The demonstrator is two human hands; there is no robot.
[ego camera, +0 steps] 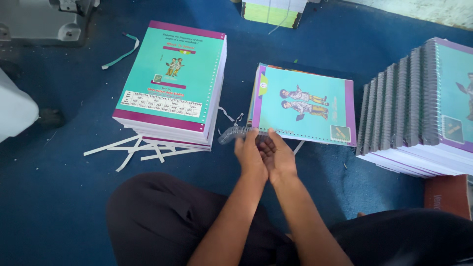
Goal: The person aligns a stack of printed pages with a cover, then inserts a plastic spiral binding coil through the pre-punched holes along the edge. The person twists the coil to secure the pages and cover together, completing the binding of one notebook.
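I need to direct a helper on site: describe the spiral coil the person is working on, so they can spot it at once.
On the blue floor, find the single teal notebook between the two stacks. The spiral coil sticks out left of its punched near edge, at the left hand and right hand. It alone is loose, clear and half-threaded.

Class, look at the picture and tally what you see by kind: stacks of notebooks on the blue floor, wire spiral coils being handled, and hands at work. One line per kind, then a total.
Stacks of notebooks: 4 (unbound stack, middle stack, spiral-bound stack, far stack)
Spiral coils: 1 (spiral coil)
Hands: 2 (left hand, right hand)
Total: 7
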